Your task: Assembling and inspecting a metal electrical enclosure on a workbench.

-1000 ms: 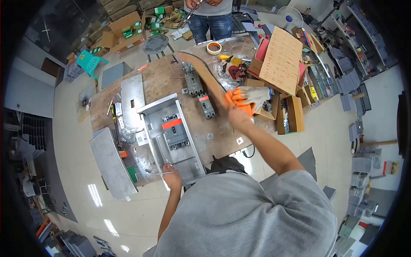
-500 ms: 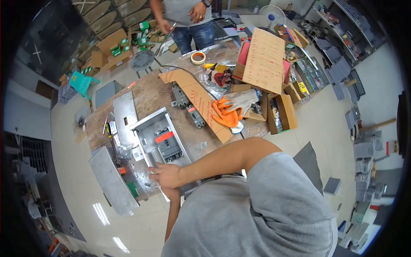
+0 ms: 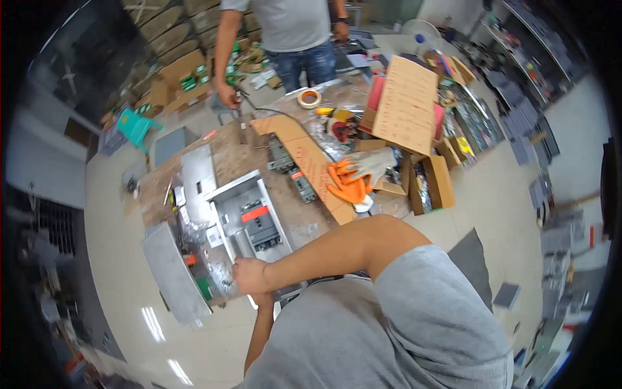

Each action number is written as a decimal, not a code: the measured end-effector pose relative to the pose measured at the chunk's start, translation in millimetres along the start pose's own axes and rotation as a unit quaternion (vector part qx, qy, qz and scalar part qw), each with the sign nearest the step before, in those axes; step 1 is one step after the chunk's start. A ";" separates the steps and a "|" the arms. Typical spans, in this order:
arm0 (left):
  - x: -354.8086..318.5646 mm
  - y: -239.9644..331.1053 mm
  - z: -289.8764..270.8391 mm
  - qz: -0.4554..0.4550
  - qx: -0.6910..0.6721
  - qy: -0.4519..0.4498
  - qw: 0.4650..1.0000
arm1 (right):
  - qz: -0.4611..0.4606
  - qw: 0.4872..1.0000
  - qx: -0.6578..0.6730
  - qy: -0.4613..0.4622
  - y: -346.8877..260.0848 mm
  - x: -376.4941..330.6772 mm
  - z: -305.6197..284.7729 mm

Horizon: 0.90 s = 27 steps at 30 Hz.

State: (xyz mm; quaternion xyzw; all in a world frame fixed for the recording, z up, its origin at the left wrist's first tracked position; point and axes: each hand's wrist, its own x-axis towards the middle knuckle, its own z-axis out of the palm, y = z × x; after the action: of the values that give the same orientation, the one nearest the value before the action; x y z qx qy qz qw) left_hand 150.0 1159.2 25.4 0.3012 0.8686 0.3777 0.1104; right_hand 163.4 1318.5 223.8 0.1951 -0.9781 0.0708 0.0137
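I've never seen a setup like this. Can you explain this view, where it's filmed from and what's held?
No robot here: a person works bare-handed. A wide fisheye camera on the person's head looks down, so straight edges bend. The right hand is at the near left edge of an open metal box; the left hand is mostly hidden behind it, so I can't tell what either holds. In the box sits a dark grey circuit breaker with a red band. On the worktable to its right lie two more breakers, a cardboard strip, orange-and-grey gloves and a tape roll. A co-worker stands across the table.
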 end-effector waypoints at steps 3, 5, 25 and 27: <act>5.4 11.4 4.0 -0.020 0.029 0.003 0.999 | 0.085 0.986 0.077 -0.123 -5.1 0.0 -17.1; 7.6 13.0 8.0 -0.004 0.160 -0.044 0.986 | 0.100 0.979 0.118 -0.132 -6.0 -3.3 -20.2; 41.2 85.9 -29.3 -0.215 0.038 -0.034 0.975 | 0.027 0.986 0.107 -0.124 4.3 11.3 -21.1; 34.8 62.6 -22.2 -0.119 0.152 -0.023 0.981 | 0.009 0.997 0.066 0.028 1.4 13.7 -15.2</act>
State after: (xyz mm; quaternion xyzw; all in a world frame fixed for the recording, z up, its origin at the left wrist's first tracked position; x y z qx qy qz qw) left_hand 140.6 1200.7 87.2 0.2179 0.9428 0.2180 0.1273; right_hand 150.1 1316.8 239.4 0.1844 -0.9723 0.1412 0.0275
